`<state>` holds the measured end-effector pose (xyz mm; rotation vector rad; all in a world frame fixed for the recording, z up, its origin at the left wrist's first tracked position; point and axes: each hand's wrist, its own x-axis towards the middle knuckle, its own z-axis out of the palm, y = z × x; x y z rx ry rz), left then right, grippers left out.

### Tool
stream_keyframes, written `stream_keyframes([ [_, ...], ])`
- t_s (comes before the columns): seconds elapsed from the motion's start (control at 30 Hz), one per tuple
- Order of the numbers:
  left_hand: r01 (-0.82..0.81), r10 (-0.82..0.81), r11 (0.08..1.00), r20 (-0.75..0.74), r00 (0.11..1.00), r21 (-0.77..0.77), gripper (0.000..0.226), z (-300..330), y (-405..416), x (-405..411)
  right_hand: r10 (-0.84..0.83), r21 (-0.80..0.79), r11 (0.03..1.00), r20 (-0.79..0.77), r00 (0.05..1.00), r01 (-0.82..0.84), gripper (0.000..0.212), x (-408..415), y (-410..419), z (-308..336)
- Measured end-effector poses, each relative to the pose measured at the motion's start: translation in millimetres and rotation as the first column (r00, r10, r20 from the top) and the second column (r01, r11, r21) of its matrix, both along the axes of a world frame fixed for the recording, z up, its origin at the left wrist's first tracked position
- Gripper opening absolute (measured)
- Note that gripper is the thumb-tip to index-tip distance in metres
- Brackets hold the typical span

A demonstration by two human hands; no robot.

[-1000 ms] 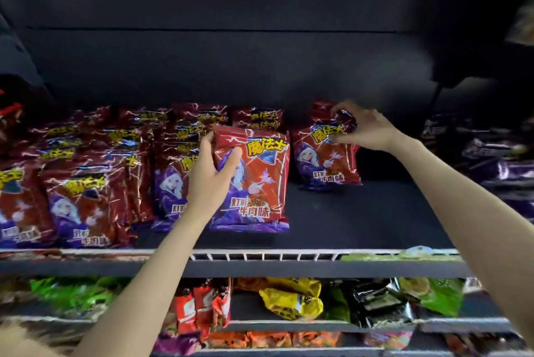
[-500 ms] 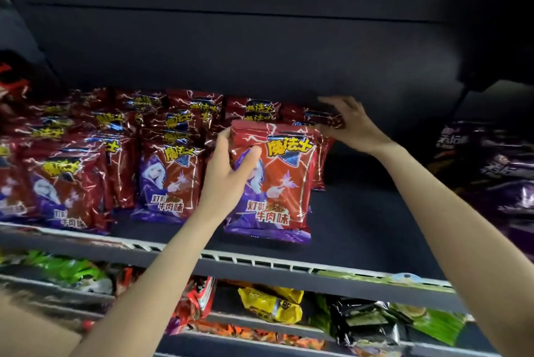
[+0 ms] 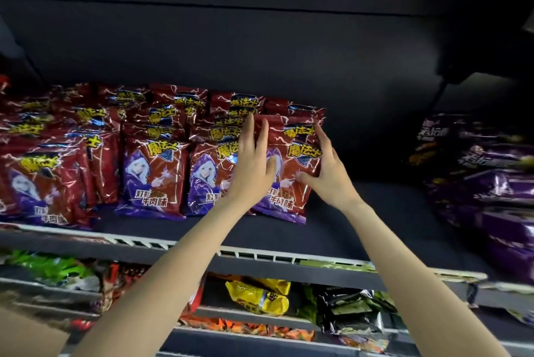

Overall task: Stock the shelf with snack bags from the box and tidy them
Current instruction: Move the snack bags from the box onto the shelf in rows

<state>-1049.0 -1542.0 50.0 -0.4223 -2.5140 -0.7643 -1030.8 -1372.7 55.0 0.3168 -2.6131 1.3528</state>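
Snack bag [image 3: 291, 166] upright on dark shelf [image 3: 332, 238], flat left hand [image 3: 251, 166] and right hand [image 3: 326, 171] pressing its sides

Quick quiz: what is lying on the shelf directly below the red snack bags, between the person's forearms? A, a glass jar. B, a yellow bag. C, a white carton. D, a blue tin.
B: a crumpled yellow bag lies on the lower shelf, showing between the two forearms under the row of red snack bags.
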Motion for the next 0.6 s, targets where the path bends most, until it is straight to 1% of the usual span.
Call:
stream_keyframes([
  [0.03,-0.055,0.052,0.985,-0.024,0.998,-0.161,0.073,0.4,-3.8,-1.2,-0.033,0.039,0.999,-0.003,0.999,0.033,0.100,0.0,-0.6,0.1],
  [0.07,-0.100,0.092,0.950,-0.038,0.995,-0.296,0.076,1.4,-7.6,-3.3,-0.057,0.104,0.993,-0.003,0.998,0.057,0.098,-0.3,0.0,0.3],
  [0.1,-0.115,0.113,0.919,-0.027,0.993,-0.377,0.078,2.6,-10.6,-6.1,-0.078,0.192,0.978,-0.004,0.997,0.077,0.097,0.4,1.8,0.7],
  [0.13,-0.107,0.120,0.902,0.005,0.993,-0.419,0.080,3.7,-12.4,-8.7,-0.097,0.270,0.958,-0.007,0.995,0.095,0.096,0.8,4.2,0.7],
  [0.23,-0.052,0.092,0.894,0.069,0.993,-0.446,0.085,1.2,-14.2,-16.0,-0.141,0.413,0.900,-0.032,0.989,0.142,0.089,5.1,7.6,3.3],
  [0.33,-0.047,0.097,0.886,0.084,0.992,-0.462,0.090,0.0,-14.4,-17.6,-0.179,0.556,0.793,-0.179,0.968,0.249,0.078,4.1,7.7,5.7],
  [0.4,-0.066,0.102,0.886,0.055,0.993,-0.459,0.088,0.6,-14.9,-17.2,-0.185,0.566,0.775,-0.225,0.957,0.283,0.071,3.0,5.0,9.1],
  [0.53,-0.089,0.098,0.903,0.002,0.995,-0.420,0.081,-2.7,-14.3,-10.7,-0.207,0.582,0.761,-0.198,0.958,0.285,0.069,6.8,-0.5,7.6],
  [0.6,-0.071,0.068,0.930,-0.022,0.997,-0.361,0.075,-2.9,-14.8,-3.1,-0.235,0.532,0.767,-0.285,0.929,0.357,0.065,15.3,-1.5,8.5],
])
